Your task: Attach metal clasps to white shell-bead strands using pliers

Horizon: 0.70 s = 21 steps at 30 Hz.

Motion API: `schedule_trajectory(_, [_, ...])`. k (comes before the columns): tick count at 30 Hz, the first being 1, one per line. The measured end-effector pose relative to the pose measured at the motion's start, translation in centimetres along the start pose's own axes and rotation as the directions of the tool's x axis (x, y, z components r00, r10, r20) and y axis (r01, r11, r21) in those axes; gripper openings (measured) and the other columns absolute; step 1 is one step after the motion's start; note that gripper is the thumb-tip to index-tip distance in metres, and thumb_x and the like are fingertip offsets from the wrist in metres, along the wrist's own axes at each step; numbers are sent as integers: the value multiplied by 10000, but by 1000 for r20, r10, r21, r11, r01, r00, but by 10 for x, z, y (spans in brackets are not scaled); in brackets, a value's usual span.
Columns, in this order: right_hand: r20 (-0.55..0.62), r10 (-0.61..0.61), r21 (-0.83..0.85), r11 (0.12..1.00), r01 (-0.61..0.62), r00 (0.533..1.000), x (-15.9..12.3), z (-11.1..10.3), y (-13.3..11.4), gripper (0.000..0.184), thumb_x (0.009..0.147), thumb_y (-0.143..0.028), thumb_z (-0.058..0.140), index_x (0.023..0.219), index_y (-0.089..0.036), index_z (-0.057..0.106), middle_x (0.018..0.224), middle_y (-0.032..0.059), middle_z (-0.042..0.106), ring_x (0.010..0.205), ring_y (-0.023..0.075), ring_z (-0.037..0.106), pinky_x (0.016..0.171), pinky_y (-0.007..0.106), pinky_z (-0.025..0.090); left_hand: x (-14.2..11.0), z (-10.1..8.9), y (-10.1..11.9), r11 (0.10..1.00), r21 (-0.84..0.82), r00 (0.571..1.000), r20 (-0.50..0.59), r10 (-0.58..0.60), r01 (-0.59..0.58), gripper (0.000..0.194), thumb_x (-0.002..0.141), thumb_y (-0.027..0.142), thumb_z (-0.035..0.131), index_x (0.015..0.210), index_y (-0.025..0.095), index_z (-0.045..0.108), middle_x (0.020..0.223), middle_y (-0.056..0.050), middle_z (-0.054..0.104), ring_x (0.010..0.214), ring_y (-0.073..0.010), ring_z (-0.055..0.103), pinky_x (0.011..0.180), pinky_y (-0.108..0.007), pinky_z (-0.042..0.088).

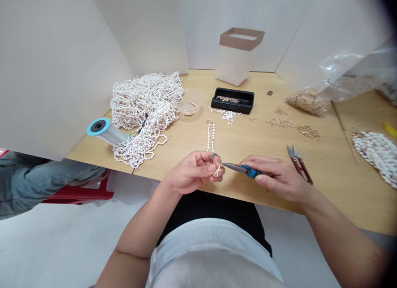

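Observation:
My left hand [195, 172] is closed, pinching a small gold charm [218, 171] between thumb and fingers, and a ring or coil sits on one finger. In my right hand [281, 178] is a pair of pliers [237, 168] with blue on the handles; their tips point left and reach the charm at my left fingertips. Whether the jaws grip a part there is too small to tell. A doubled strand of white beads [213, 135] lies on the table and runs toward my left hand; its near end is hidden behind the fingers.
White bead strands [145, 98] are heaped at left beside a spool [105, 129]. Beyond my hands stand a clear dish [190, 108], a black tray [232, 108] and a box [234, 60]. Gold pieces [290, 124], snips [299, 164] and a plastic bag [310, 101] lie right. A person's leg [46, 180] shows left.

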State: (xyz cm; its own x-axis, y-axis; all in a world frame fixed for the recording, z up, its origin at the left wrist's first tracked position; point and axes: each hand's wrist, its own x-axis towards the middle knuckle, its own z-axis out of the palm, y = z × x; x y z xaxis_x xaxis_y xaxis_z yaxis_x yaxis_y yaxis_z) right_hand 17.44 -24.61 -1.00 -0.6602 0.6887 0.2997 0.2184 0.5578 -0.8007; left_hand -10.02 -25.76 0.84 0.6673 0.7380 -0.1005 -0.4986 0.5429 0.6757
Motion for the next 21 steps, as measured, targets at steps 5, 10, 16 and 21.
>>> schedule_trajectory(5, [-3, -15, 12, 1000, 15, 1000, 2, 0, 0, 254, 972, -320, 592, 1178, -234, 713, 1091, 76, 744, 986, 210, 702, 875, 273, 540, 0, -1, -1, 997, -61, 999, 19, -40, 41, 221, 778, 245, 820, 787, 131, 630, 648, 13, 509, 567, -78, 419, 698, -276, 350])
schedule_trajectory(10, [34, -9, 33, 999, 8, 999, 4, -2, -1, 244, 979, -294, 575, 1173, -212, 696, 1091, 84, 727, 992, 201, 688, 881, 269, 524, 0, -1, -1, 995, -82, 998, -1, -56, 56, 255, 758, 264, 833, 780, 141, 610, 626, 29, 478, 543, -72, 392, 698, -273, 356])
schedule_trajectory(16, [43, -1, 66, 998, -1, 999, 8, -3, -4, 238, 980, -309, 572, 1146, -199, 702, 1056, 87, 725, 964, 205, 688, 850, 272, 529, 1, -3, -1, 993, -93, 997, 8, -73, 74, 274, 744, 274, 839, 773, 147, 598, 623, 31, 462, 537, -73, 370, 684, -273, 342])
schedule_trajectory(21, [58, -3, 81, 997, -2, 998, 10, -3, -5, 253, 982, -327, 564, 1149, -203, 708, 1044, 90, 720, 957, 214, 684, 851, 292, 528, 1, -3, -1, 990, -101, 995, 4, -98, 98, 300, 720, 285, 852, 766, 153, 587, 619, 34, 449, 532, -73, 357, 685, -282, 345])
